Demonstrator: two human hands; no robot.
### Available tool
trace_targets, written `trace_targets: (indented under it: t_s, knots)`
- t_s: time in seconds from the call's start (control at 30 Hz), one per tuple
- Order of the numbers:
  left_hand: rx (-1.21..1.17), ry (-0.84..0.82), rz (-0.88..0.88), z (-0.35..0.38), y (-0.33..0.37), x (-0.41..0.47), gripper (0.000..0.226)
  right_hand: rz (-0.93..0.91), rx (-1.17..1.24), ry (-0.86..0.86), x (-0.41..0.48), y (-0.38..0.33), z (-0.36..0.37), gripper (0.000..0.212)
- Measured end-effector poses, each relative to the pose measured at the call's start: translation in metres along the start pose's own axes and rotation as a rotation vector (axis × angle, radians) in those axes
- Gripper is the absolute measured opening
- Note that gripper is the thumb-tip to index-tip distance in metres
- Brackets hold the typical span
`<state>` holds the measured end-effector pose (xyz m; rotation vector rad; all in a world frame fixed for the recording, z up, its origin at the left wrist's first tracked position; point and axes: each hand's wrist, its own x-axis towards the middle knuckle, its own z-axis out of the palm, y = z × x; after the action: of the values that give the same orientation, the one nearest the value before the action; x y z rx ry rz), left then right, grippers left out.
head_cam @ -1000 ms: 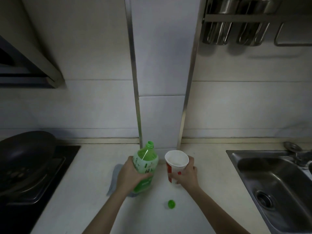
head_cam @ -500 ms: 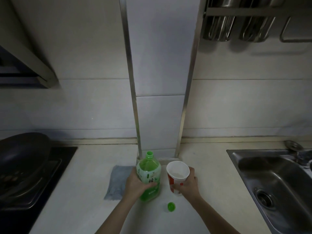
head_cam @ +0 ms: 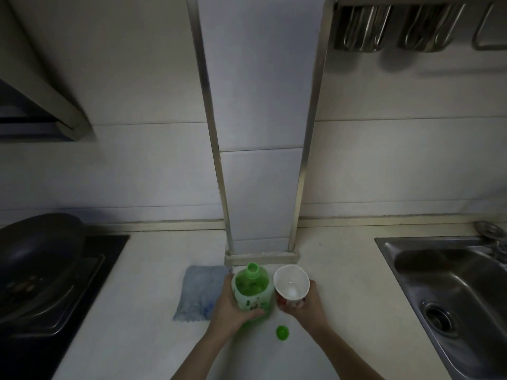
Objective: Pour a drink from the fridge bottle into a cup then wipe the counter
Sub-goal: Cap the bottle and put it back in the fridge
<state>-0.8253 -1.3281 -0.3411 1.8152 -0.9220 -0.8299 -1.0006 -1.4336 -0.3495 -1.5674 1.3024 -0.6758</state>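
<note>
A green plastic bottle point(head_cam: 252, 293) with its neck uncapped stands upright on the pale counter point(head_cam: 343, 283), and my left hand point(head_cam: 229, 311) grips its body from the left. Right beside it is a white paper cup point(head_cam: 291, 283) with red print, held by my right hand point(head_cam: 307, 305) around its lower side. A little liquid shows at the cup's bottom. The green bottle cap point(head_cam: 282, 332) lies on the counter in front of the two. A folded blue-grey cloth point(head_cam: 200, 293) lies just left of the bottle.
A steel sink point(head_cam: 452, 292) with a tap point(head_cam: 491, 234) takes up the right. A dark pan point(head_cam: 35, 253) sits on the black hob point(head_cam: 90, 283) at the left. A tiled pillar point(head_cam: 260, 160) rises directly behind the bottle. Metal utensil holders point(head_cam: 389, 28) hang up right.
The bottle went from tilted toward the cup to upright on the counter. The cup stayed in my right hand. The cloth at the left is now uncovered.
</note>
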Motion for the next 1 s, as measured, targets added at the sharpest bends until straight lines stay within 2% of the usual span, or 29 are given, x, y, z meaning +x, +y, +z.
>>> trace_targets:
  t_s: [0.17,0.23,0.4,0.53,0.63,0.77,0.83,0.9,0.97,1.0]
  knots:
    - [0.033,-0.024,0.008,-0.004,0.002,-0.002,0.114,0.122,-0.277,0.002,-0.014,0.008,-0.001,0.076]
    - [0.056,0.021,0.038,-0.004,0.006,-0.004,0.114,0.139,-0.325,0.008,-0.020,0.016,-0.004,0.069]
    - [0.207,0.091,0.151,0.000,0.021,-0.014,0.108,0.088,-0.405,-0.041,-0.035,0.026,-0.003,0.035]
    - [0.238,0.141,0.154,0.003,0.023,-0.013,0.092,0.056,-0.506,-0.091,-0.052,0.027,0.014,0.038]
    - [0.276,0.142,0.152,0.000,0.024,-0.014,0.090,0.006,-0.637,-0.115,-0.063,0.033,0.026,0.044]
    - [0.308,0.156,0.164,-0.006,0.030,-0.016,0.094,-0.081,-0.776,-0.042,-0.074,0.037,0.032,0.032]
    - [0.311,0.159,0.153,-0.010,0.031,-0.020,0.093,-0.114,-0.729,0.004,-0.079,0.035,0.032,0.030]
    - [0.299,0.156,0.163,-0.014,0.028,-0.026,0.089,-0.178,-0.552,0.051,-0.081,0.027,0.029,0.036]
    - [0.288,0.150,0.181,-0.015,0.025,-0.031,0.087,-0.288,-0.407,0.044,-0.081,0.009,0.025,0.043]
    - [0.289,0.147,0.187,-0.015,0.023,-0.032,0.086,-0.357,-0.366,0.035,-0.081,-0.004,0.022,0.040]
